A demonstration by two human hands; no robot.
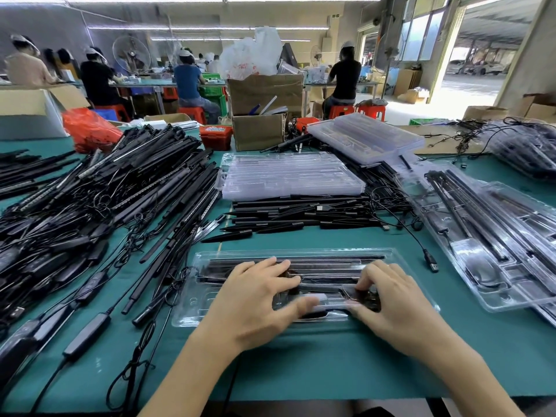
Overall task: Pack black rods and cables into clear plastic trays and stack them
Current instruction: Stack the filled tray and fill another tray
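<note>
At a packing line, we work a clear tray [207, 299] set square before us on the green surface [301, 365]. Black rods [331, 257] already lie along its far channels. Our left hand [255, 299] spreads wide, fingers pressing down to steady the tray, while our right hand [391, 299] curls its fingertips onto a coiled cable [365, 296], apparently tucking it into its pocket. Loose rods [120, 188] wait at left, empty trays [288, 176] ahead, and filled trays [493, 236] stack at right.
</note>
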